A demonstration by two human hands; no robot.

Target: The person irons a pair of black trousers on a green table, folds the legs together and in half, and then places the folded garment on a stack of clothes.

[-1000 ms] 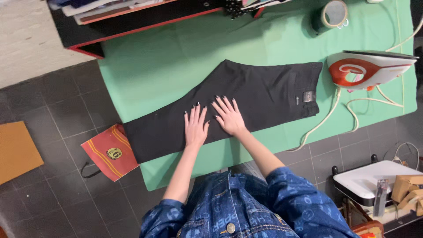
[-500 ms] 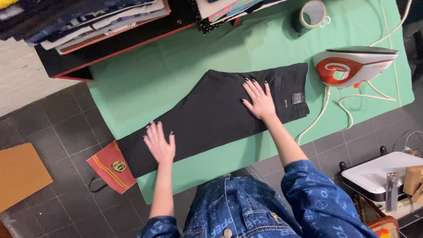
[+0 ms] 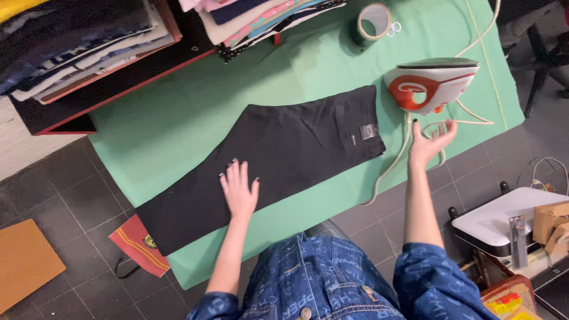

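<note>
Folded black trousers [image 3: 278,154] lie flat on a green table cover [image 3: 178,124]. My left hand [image 3: 239,189] presses flat on the lower half of the trousers, fingers spread. My right hand [image 3: 430,142] is off the cloth, palm open, raised just below an orange and white iron [image 3: 430,86] that stands at the right end of the table. The hand is close to the iron but not touching it. The iron's white cord [image 3: 403,160] curls beside that hand.
A roll of tape [image 3: 374,22] sits at the back edge. Stacks of folded clothes [image 3: 89,41] fill shelves at the top left. A red bag [image 3: 141,244] lies on the dark tiled floor [image 3: 71,195], with a cardboard sheet [image 3: 26,264] at left and a white machine [image 3: 510,222] at right.
My right hand left the waist end of the trousers and moved right toward the iron. My left hand slid from the trouser's lower end toward the middle.
</note>
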